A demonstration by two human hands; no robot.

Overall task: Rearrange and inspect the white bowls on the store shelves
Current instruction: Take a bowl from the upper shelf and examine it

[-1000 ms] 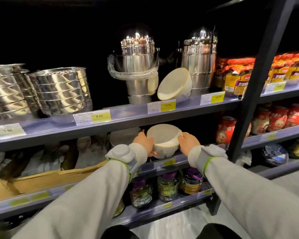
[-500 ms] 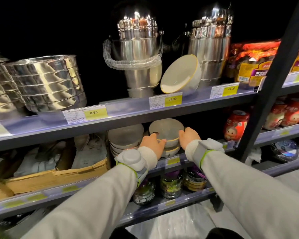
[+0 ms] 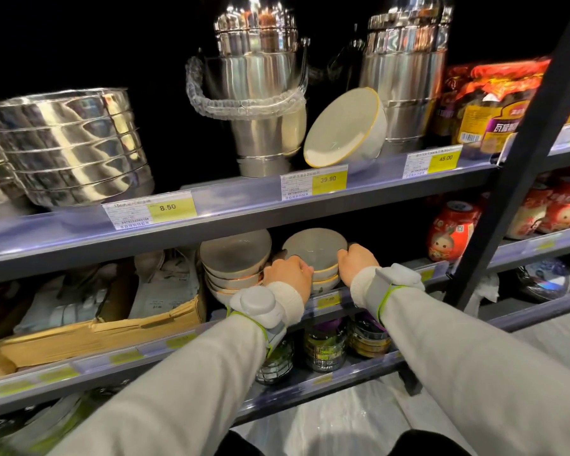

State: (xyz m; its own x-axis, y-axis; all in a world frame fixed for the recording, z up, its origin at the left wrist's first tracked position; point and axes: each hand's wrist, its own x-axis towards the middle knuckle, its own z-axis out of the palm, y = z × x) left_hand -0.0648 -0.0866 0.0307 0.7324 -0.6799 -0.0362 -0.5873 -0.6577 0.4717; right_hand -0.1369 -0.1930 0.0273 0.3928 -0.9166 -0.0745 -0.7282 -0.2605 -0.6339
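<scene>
A white bowl (image 3: 315,250) sits on top of a short stack on the middle shelf (image 3: 408,269). My left hand (image 3: 288,273) grips its left side and my right hand (image 3: 356,261) its right side. Just left of it stands a taller stack of white bowls (image 3: 234,261). On the upper shelf (image 3: 244,199) another white bowl with a yellow rim (image 3: 344,126) leans on its side between two steel pots.
Stacked steel basins (image 3: 73,146) fill the upper shelf's left. Two tall steel pots (image 3: 260,93) (image 3: 405,67) stand behind the leaning bowl. A cardboard box (image 3: 106,327) lies left of the bowl stacks. Jars (image 3: 326,347) sit below. A black upright post (image 3: 520,153) rises at right.
Both hands carried the bowl from the shelf's front edge back under the upper shelf and set it onto the short stack. The camera moved closer.
</scene>
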